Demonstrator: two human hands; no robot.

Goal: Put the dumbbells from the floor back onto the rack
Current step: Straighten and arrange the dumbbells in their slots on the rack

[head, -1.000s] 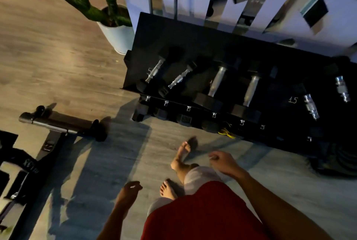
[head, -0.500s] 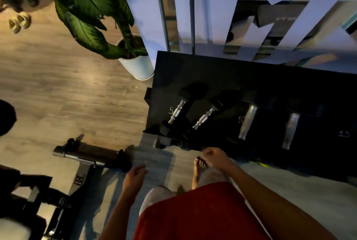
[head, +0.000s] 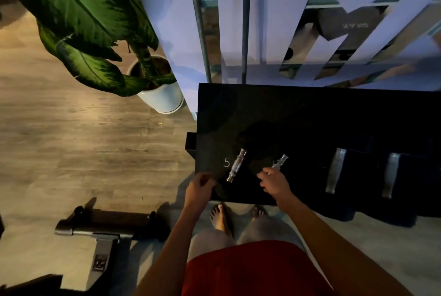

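The black dumbbell rack (head: 286, 109) stands against the wall in front of me. On it lie several black dumbbells with chrome handles: one marked 5 (head: 236, 168) at the left, a second dumbbell (head: 281, 161) beside it, and two bigger ones (head: 336, 174) (head: 391, 177) to the right. My left hand (head: 200, 187) hovers at the rack's near left corner, fingers loosely curled, with nothing seen in it. My right hand (head: 274, 182) covers the near end of the second dumbbell's handle; whether the fingers close round it is hidden.
A potted plant in a white pot (head: 164, 100) stands left of the rack. The metal foot of a bench (head: 105, 226) lies on the wooden floor at lower left. My bare feet (head: 220, 219) are right at the rack's front edge.
I have stepped up close to the rack. Both hands rose from beside my legs to its front row, the right one onto the second dumbbell's handle.
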